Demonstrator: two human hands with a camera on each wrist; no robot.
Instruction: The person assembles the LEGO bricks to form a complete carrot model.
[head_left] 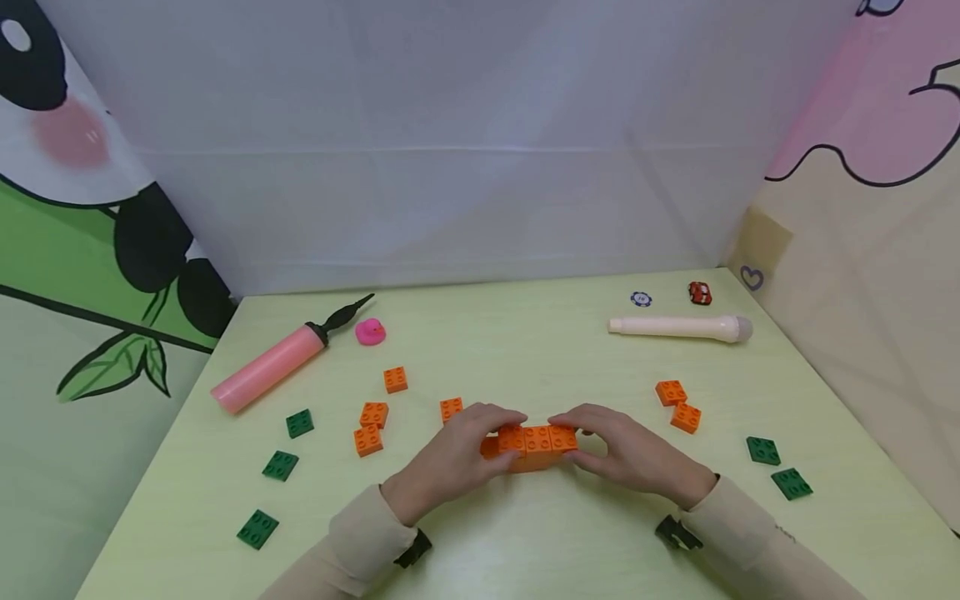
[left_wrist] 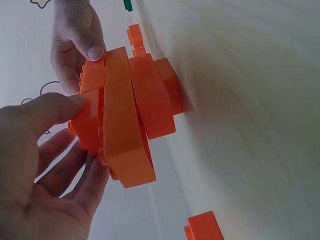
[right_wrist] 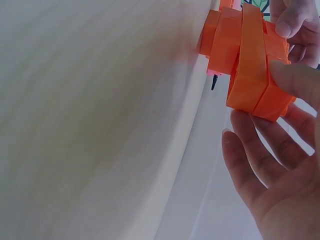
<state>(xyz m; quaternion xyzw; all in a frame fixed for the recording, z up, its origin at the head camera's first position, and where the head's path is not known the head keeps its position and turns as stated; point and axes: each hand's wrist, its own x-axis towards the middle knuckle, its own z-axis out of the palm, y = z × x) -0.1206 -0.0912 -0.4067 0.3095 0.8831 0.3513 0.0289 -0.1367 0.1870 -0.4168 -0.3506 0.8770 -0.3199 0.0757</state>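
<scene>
Both hands are at an orange stack of toy building bricks (head_left: 537, 446) near the middle of the table. It is narrow at the bottom and wider in its upper layers, with studs on top. My left hand (head_left: 467, 450) pinches a top-layer brick (left_wrist: 90, 120) at the left end, thumb on the near side and fingers behind. At the opposite end, my right hand (head_left: 633, 450) grips another top-layer brick (right_wrist: 275, 90) between thumb and fingers. In the left wrist view, the second layer overhangs the lower ones.
Loose orange bricks (head_left: 372, 414) lie left of the stack and two more orange bricks (head_left: 686, 417) at right. Green bricks (head_left: 279, 465) sit toward both sides. Behind are a pink hand pump (head_left: 270, 371), pink duck (head_left: 370, 332), white microphone-shaped stick (head_left: 675, 327), chip (head_left: 641, 298) and red toy car (head_left: 700, 292).
</scene>
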